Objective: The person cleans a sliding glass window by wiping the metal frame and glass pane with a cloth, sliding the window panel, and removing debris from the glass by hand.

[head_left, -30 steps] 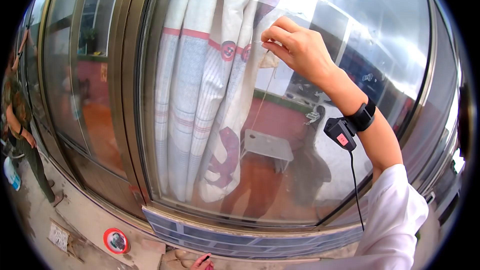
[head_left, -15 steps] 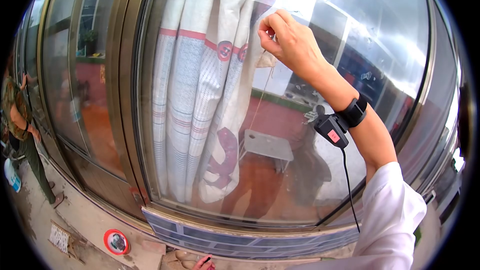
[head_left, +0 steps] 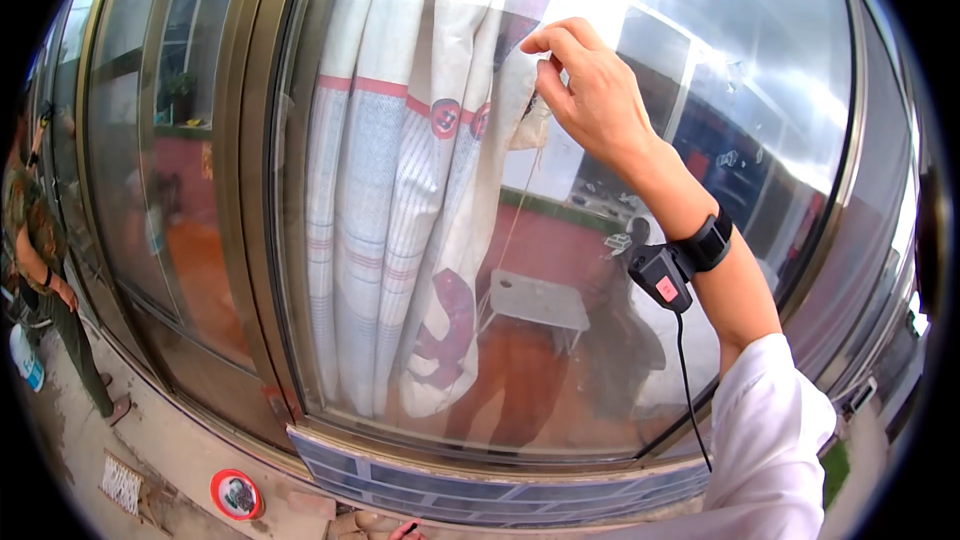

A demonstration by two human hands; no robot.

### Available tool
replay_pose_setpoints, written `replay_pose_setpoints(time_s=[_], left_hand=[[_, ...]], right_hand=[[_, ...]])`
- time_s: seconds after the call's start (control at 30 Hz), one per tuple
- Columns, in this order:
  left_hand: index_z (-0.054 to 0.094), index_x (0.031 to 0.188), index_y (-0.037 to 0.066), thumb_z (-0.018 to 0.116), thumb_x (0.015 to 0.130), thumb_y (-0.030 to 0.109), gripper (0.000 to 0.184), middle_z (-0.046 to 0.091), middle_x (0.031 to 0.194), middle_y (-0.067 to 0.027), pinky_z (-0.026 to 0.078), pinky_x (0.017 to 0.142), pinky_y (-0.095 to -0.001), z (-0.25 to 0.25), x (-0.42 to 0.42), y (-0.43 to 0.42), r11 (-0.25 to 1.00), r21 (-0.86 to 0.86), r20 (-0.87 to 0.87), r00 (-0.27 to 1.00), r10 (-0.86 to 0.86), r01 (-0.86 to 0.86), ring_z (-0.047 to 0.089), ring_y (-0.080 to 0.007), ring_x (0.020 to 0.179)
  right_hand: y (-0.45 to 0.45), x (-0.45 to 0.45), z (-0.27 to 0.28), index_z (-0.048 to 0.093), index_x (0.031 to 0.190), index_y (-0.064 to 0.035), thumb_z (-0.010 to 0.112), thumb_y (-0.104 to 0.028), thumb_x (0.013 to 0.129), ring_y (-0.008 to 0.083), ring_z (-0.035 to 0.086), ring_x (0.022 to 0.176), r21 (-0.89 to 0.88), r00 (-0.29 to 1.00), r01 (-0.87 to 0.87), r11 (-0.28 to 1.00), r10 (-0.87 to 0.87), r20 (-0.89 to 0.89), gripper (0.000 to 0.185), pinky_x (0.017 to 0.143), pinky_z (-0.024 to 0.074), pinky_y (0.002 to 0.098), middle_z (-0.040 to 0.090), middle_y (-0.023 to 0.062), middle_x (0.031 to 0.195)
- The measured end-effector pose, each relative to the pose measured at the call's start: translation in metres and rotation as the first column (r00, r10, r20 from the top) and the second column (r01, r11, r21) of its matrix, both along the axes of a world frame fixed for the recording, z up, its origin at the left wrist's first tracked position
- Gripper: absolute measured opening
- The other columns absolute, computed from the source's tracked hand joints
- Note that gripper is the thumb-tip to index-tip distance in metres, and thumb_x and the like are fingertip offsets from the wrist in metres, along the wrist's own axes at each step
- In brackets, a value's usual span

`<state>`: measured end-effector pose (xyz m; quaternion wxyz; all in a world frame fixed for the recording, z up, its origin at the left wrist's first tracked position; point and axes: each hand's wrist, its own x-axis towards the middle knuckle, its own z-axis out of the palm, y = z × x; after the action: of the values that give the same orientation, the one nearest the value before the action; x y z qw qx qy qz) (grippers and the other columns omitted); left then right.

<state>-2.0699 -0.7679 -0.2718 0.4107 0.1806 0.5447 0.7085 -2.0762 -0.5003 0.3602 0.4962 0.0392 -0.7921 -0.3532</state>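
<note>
Raised in front of the large window (head_left: 600,340), my right hand (head_left: 560,65) has its index finger and thumb apart, with nothing visible between them. A black strap and small device (head_left: 665,275) are on its wrist, with a cable hanging down. Behind the glass, a pale patterned curtain (head_left: 380,170) hangs just left of this hand. At the bottom edge only some fingers of my left hand (head_left: 402,533) show, closed around a small dark thing I cannot make out.
At the far left a person (head_left: 45,250) in patterned clothing stands by the window frame. A red-rimmed basin (head_left: 237,495) and a small woven-top stool (head_left: 122,483) are on the ground. The tiled ledge (head_left: 480,490) runs below the glass. Inside stands a small table (head_left: 535,300).
My right hand has opened its thumb and index finger from a pinch. My left hand has sunk lower, nearly out of view. The person at the left has an arm raised again.
</note>
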Motion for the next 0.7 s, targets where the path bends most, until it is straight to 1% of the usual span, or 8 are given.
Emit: replay_pose_setpoints(time_s=[0.07,0.1,0.17,0.27,0.5,0.57,0.63,0.7], left_hand=[[0.057,0.116,-0.005,0.059,0.085,0.014,0.036,0.053,0.073,-0.0003,0.046,0.066,-0.0233,0.024,-0.003,0.002,0.999,-0.05,0.202,0.979,0.02,-0.01,0.049,-0.0105,0.067],[0.057,0.116,-0.005,0.059,0.085,0.014,0.036,0.053,0.073,-0.0003,0.046,0.066,-0.0233,0.017,-0.003,0.004,0.999,-0.05,0.202,0.979,0.018,-0.008,0.049,-0.0105,0.067],[0.059,0.116,-0.002,0.06,0.084,0.017,0.037,0.054,0.071,0.0001,0.046,0.064,-0.0244,0.003,-0.002,0.009,0.999,-0.026,-0.003,0.999,-0.038,0.038,0.049,-0.0104,0.065],[0.06,0.116,0.0,0.061,0.084,0.018,0.037,0.054,0.069,0.0006,0.044,0.061,-0.0244,0.019,-0.004,0.013,0.999,-0.034,0.068,0.997,-0.033,0.036,0.048,-0.0103,0.063],[0.062,0.115,0.003,0.062,0.082,0.019,0.036,0.052,0.067,0.0017,0.041,0.056,-0.0231,0.049,-0.01,0.014,0.999,-0.042,0.191,0.981,-0.018,0.027,0.047,-0.01,0.06],[0.061,0.116,0.003,0.064,0.081,0.019,0.039,0.053,0.07,0.0009,0.042,0.057,-0.0234,0.046,-0.007,0.017,0.999,-0.034,0.448,0.894,0.01,0.006,0.047,-0.0105,0.061],[0.059,0.117,0.004,0.063,0.082,0.019,0.039,0.052,0.069,0.0012,0.042,0.057,-0.0237,0.053,-0.01,0.014,1.0,-0.026,0.357,0.934,0.006,0.004,0.046,-0.0103,0.06],[0.058,0.118,0.004,0.063,0.082,0.019,0.039,0.05,0.068,0.0015,0.043,0.058,-0.024,0.047,-0.01,0.011,1.0,-0.018,0.264,0.964,-0.002,0.007,0.045,-0.0101,0.06]], right_hand=[[-0.005,-0.002,-0.001,0.058,0.097,-0.0063,0.065,-0.007,0.076,0.0242,0.061,0.077,-0.059,0.998,0.058,0.997,-0.057,0.016,0.022,0.065,0.0503,0.035,0.056,0.0065,0.091],[-0.005,-0.004,0.001,0.059,0.095,-0.0063,0.067,-0.009,0.076,0.0251,0.061,0.075,-0.013,0.999,0.049,0.999,-0.049,0.018,0.021,0.065,0.0505,0.0351,0.056,0.0069,0.091],[-0.005,-0.005,0.004,0.059,0.093,-0.0062,0.068,-0.011,0.076,0.026,0.06,0.074,0.033,0.999,0.041,0.999,-0.042,0.023,0.02,0.065,0.0507,0.0353,0.056,0.0072,0.09],[-0.005,-0.005,0.014,0.058,0.09,-0.0056,0.069,-0.014,0.077,0.0286,0.06,0.072,-0.026,0.994,0.068,0.997,-0.065,0.092,0.019,0.065,0.0507,0.0367,0.055,0.0088,0.088],[0.001,-0.01,0.031,0.055,0.088,-0.0041,0.064,-0.014,0.081,0.033,0.061,0.073,0.087,0.969,0.183,0.979,-0.194,0.151,0.015,0.064,0.0504,0.04,0.056,0.0129,0.083],[0.002,-0.014,0.035,0.055,0.088,-0.0039,0.062,-0.014,0.082,0.0336,0.061,0.073,0.114,0.972,0.191,0.975,-0.204,0.12,0.013,0.064,0.0504,0.0404,0.057,0.0135,0.083],[0.003,-0.016,0.045,0.054,0.087,-0.0036,0.058,-0.013,0.084,0.0343,0.06,0.071,0.077,0.986,0.151,0.985,-0.156,0.065,0.011,0.064,0.0501,0.0405,0.058,0.0145,0.083],[-0.002,-0.015,0.048,0.054,0.088,-0.0036,0.062,-0.015,0.083,0.0332,0.06,0.07,0.122,0.986,0.108,0.987,-0.122,0.115,0.015,0.064,0.0497,0.0396,0.058,0.0138,0.086]])
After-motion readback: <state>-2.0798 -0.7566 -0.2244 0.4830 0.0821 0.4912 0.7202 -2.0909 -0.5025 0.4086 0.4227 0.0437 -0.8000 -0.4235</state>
